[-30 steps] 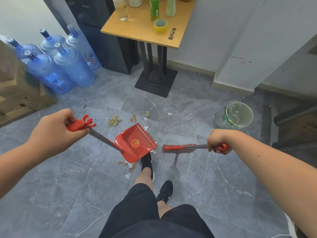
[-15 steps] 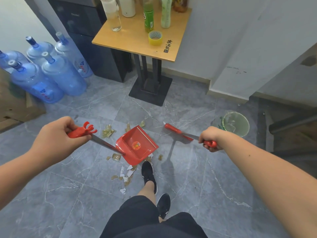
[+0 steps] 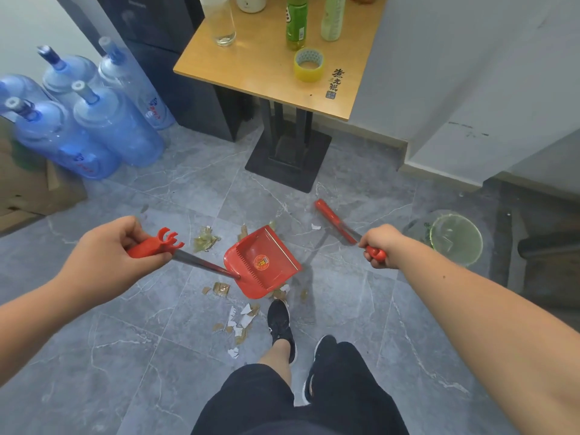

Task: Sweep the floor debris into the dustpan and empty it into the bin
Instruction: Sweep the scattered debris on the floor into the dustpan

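Dustpan (image 3: 262,263) low between left hand (image 3: 117,254) and broom (image 3: 335,221).

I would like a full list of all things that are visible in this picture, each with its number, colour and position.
dustpan: one, red, centre, among the debris
broom: one, red, right of dustpan
debris: many scraps, tan, white and greenish, floor around dustpan
bin: one, greenish, floor at right
water bottles: at least four, blue, floor at left
table: one, wooden top with black base, back centre
tape roll: one, yellow, on table
green bottle: one, green, on table
glass: one, clear, on table
cardboard box: one, brown, far left
shoes: two, black, bottom centre
left hand: grips dustpan handle
right hand: grips broom handle
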Tool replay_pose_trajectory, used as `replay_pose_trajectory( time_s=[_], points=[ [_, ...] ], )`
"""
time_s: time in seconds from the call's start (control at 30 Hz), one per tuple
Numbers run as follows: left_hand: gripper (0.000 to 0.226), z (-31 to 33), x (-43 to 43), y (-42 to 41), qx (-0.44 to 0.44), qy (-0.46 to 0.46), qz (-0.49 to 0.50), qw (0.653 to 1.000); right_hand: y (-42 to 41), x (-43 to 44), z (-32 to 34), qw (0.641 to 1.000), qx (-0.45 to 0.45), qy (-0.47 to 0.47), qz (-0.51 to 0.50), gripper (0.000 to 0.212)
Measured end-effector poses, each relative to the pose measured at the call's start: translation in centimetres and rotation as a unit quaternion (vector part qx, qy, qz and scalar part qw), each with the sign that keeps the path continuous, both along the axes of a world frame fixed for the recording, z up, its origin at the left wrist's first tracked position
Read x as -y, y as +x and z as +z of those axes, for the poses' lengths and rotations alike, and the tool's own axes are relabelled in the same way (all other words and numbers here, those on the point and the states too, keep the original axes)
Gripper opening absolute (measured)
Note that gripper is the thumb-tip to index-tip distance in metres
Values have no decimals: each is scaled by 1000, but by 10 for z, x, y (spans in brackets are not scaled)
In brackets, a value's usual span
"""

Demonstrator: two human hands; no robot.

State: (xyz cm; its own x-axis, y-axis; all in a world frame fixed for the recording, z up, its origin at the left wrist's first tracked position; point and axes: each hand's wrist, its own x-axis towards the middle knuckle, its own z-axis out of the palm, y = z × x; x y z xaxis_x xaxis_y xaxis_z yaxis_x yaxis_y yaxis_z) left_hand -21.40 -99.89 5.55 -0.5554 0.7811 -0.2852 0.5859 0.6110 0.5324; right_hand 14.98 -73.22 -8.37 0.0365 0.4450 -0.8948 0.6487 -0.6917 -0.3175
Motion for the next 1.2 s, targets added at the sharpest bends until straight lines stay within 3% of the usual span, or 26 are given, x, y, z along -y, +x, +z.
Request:
replay_pose_trajectory(
  time_s=[0.27, 0.67, 0.97, 1.2],
  points=[
    [41, 7, 10, 14, -13, -28, 50, 998, -32, -11, -44, 1000, 7, -20, 22, 15],
    [43, 20, 86, 83, -49, -43, 174, 983, -106, 37, -51, 986, -73, -58, 135, 23],
    [41, 6, 187, 123, -21, -39, 291, 956, -145, 114, -55, 952, -58, -66, 294, 15],
    [43, -6, 273, 137, -1, -24, 322, 946, -127, 193, -61, 907, -18, -75, 415, 18]
  ],
)
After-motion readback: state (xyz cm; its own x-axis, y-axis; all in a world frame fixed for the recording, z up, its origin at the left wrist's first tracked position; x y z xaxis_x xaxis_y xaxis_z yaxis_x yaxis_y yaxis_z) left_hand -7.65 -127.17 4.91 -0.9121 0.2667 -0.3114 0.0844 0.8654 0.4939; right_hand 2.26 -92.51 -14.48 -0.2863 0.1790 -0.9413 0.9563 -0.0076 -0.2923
